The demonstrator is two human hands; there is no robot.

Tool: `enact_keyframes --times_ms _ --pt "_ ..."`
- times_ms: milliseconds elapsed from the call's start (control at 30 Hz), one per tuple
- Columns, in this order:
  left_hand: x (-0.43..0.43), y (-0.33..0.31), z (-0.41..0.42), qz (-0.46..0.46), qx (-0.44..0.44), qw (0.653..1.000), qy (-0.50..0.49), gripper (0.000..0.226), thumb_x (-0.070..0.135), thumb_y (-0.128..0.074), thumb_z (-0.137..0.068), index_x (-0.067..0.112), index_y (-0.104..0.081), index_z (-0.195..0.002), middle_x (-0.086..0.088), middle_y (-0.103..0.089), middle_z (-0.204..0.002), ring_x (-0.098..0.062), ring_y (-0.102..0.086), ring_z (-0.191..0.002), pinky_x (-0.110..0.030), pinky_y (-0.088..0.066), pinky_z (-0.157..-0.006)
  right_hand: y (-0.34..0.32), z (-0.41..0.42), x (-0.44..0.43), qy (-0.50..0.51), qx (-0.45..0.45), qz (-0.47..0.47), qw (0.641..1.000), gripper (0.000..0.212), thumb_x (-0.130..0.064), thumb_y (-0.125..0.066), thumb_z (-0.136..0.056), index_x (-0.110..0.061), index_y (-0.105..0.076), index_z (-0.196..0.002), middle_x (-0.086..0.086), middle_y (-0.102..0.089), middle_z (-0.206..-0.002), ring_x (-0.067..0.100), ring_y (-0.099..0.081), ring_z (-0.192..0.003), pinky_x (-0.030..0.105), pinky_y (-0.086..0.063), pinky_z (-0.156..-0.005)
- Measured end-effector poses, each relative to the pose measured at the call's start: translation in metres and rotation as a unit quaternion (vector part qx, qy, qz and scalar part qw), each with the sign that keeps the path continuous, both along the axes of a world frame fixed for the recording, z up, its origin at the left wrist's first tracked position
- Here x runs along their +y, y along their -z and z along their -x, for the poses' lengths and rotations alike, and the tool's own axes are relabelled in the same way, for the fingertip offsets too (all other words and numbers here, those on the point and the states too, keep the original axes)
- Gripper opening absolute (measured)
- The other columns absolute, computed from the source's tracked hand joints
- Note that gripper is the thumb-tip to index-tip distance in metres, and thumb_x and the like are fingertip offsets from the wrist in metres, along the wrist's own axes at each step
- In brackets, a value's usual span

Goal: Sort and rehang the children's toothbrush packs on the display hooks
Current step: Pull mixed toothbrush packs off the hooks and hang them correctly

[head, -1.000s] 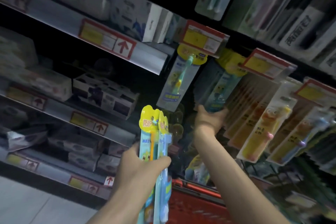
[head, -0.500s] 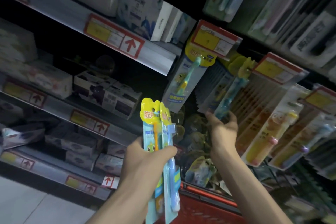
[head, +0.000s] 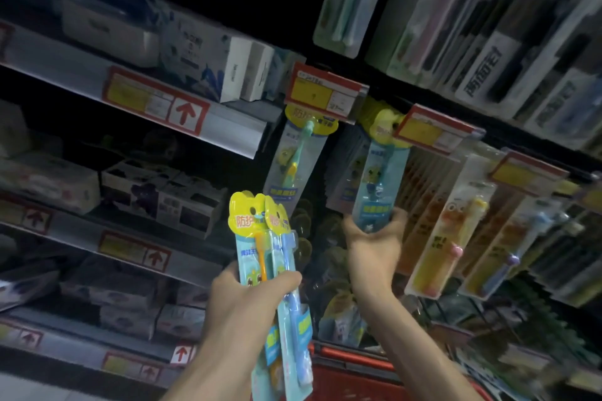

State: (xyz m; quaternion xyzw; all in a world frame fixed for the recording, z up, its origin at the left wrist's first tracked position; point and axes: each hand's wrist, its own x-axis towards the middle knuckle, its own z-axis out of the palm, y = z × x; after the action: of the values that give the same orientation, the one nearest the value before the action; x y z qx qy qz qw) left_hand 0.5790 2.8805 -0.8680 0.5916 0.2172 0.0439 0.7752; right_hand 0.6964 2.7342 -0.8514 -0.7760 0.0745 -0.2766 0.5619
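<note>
- Nearest the camera, the left hand (head: 247,299) rises from the lower centre, its grip pinching a small stack of children's toothbrush packs (head: 273,270) around their middle, thumb across the front.
- The held packs stand nearly upright, with yellow animal-shaped header cards at the top; one shows an orange toothbrush (head: 261,255), another a blue toothbrush (head: 293,296).
- Below the forearms sits a red shopping basket (head: 351,368), only its rim and upper side visible.
- To the right and a little farther, the right hand (head: 374,242) reaches up, fingers curled around the bottom end of a blue toothbrush pack (head: 379,185) that leans toward the display; the hand is motion-blurred.
- That pack's yellow header (head: 381,120) sits up at hook level, partly behind a red-framed price tag (head: 436,130); whether it hangs on the hook cannot be told.
- Just left of it, a hanging pack with a green toothbrush (head: 294,156) dangles beneath another red-and-yellow price tag (head: 322,93).
- Right of the raised hand hang rows of orange and yellow toothbrush packs (head: 446,221), tilted in the frame.
- Farther left, grey shelves (head: 228,127) carry boxed goods and red arrow labels (head: 187,111).
- Highest and farthest, adult toothbrush packs (head: 488,42) hang in a dim upper row.
</note>
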Motion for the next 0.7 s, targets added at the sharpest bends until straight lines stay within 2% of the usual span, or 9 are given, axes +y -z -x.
enact_keyframes --times_ms 33,67,267,367,433,533,600,700 --pt "0.004 -0.014 0.001 0.026 0.023 0.999 -0.004 0.009 0.015 -0.084 -0.080 0.014 -0.077 -0.085 0.001 -0.076 -0.066 -0.017 -0.070 -0.065 -0.024 -0.044 -0.055 0.000 0.005 0.000 -0.005 0.004 0.002 1.000 0.045 -0.013 -0.079 -0.087 -0.022 -0.046 -0.116 -0.004 -0.069 -0.095 0.005 -0.068 -0.077 0.011 -0.048 -0.057" --pt "0.005 -0.016 0.011 0.019 -0.005 1.000 0.022 0.010 0.014 -0.085 -0.079 0.013 -0.078 -0.086 0.002 -0.075 -0.062 -0.017 -0.070 -0.064 -0.025 -0.045 -0.056 -0.001 0.010 -0.001 -0.010 0.006 0.001 1.000 0.046 -0.012 -0.079 -0.087 -0.022 -0.045 -0.117 -0.006 -0.068 -0.094 0.005 -0.068 -0.078 0.013 -0.048 -0.058" --pt "0.006 -0.012 0.003 0.040 0.011 0.999 0.025 0.010 0.014 -0.086 -0.079 0.015 -0.078 -0.085 0.002 -0.076 -0.065 -0.020 -0.072 -0.070 -0.026 -0.045 -0.056 -0.002 0.039 0.001 -0.009 0.013 -0.007 1.000 0.046 -0.018 -0.083 -0.084 -0.025 -0.047 -0.113 -0.008 -0.068 -0.095 0.009 -0.070 -0.080 0.028 -0.056 -0.066" --pt "0.008 -0.013 0.003 0.032 0.015 0.999 0.024 0.010 0.015 -0.086 -0.080 0.016 -0.078 -0.086 0.003 -0.076 -0.064 -0.015 -0.072 -0.065 -0.025 -0.045 -0.055 -0.001 0.058 -0.001 -0.023 0.027 -0.018 0.999 0.043 -0.018 -0.083 -0.084 -0.027 -0.048 -0.108 -0.006 -0.068 -0.089 0.007 -0.069 -0.067 0.042 -0.063 -0.064" --pt "0.010 -0.012 0.002 0.036 0.014 0.999 0.026 0.010 0.015 -0.085 -0.081 0.015 -0.078 -0.087 0.000 -0.078 -0.067 -0.015 -0.073 -0.062 -0.027 -0.049 -0.057 -0.006 0.068 -0.002 -0.045 0.036 -0.016 0.998 0.040 -0.018 -0.082 -0.086 -0.025 -0.049 -0.108 -0.005 -0.067 -0.085 0.005 -0.066 -0.061 0.045 -0.063 -0.060" --pt "0.010 -0.015 0.006 0.034 0.025 0.999 0.026 0.015 0.014 -0.086 -0.079 0.011 -0.078 -0.091 -0.010 -0.080 -0.076 -0.029 -0.078 -0.074 -0.042 -0.062 -0.074 -0.015 0.071 -0.007 -0.069 0.033 0.007 0.997 0.040 -0.021 -0.082 -0.087 -0.021 -0.048 -0.108 -0.004 -0.066 -0.088 0.004 -0.066 -0.065 0.043 -0.061 -0.059" --pt "0.011 -0.012 0.005 0.045 0.028 0.998 0.019 0.019 0.015 -0.086 -0.078 0.010 -0.078 -0.095 -0.015 -0.080 -0.082 -0.037 -0.078 -0.079 -0.054 -0.062 -0.086 -0.019 0.068 -0.009 -0.070 0.019 0.034 0.997 0.040 -0.022 -0.083 -0.087 -0.020 -0.048 -0.107 -0.004 -0.066 -0.090 0.003 -0.066 -0.069 0.033 -0.057 -0.059" --pt "0.011 -0.019 0.010 0.064 0.033 0.997 0.024 0.020 0.016 -0.085 -0.080 0.011 -0.078 -0.098 -0.017 -0.081 -0.087 -0.039 -0.078 -0.082 -0.058 -0.061 -0.089 -0.018 0.065 -0.015 -0.037 -0.006 0.064 0.997 0.042 -0.018 -0.083 -0.085 -0.022 -0.047 -0.106 -0.006 -0.066 -0.090 0.001 -0.066 -0.075 0.023 -0.054 -0.059"
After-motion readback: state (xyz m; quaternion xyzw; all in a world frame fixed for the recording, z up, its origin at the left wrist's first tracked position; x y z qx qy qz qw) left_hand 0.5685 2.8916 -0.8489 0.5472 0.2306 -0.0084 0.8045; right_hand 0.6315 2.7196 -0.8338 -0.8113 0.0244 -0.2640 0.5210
